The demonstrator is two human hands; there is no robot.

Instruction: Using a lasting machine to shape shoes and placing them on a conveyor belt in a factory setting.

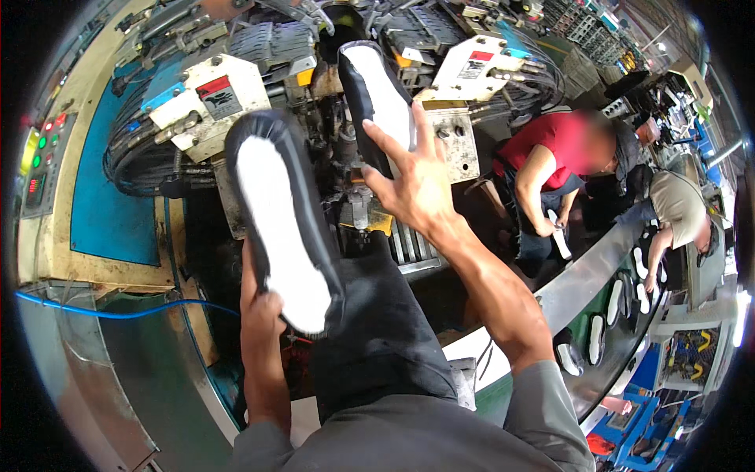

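Observation:
My left hand (pixel 264 308) is closed on a black shoe upper (pixel 275 208), gripping its lower end. The white underside of that upper faces up, and its edges are slightly blurred. Ahead and to the right, a second black shoe upper (pixel 379 88) with a white underside sits in the middle of a shoe-making machine (pixel 338 141). Over its near end my right hand (pixel 413 177) spreads its fingers, the fingertips reaching across the white surface. Whether those fingertips press on it I cannot tell.
A control panel with lit buttons (pixel 43 161) stands at the left, and a blue hose (pixel 118 315) crosses below it. Black cables hang beside both white machine blocks. At the right, a conveyor (pixel 578 287) carries several shoes; two people (pixel 543 157) work along it.

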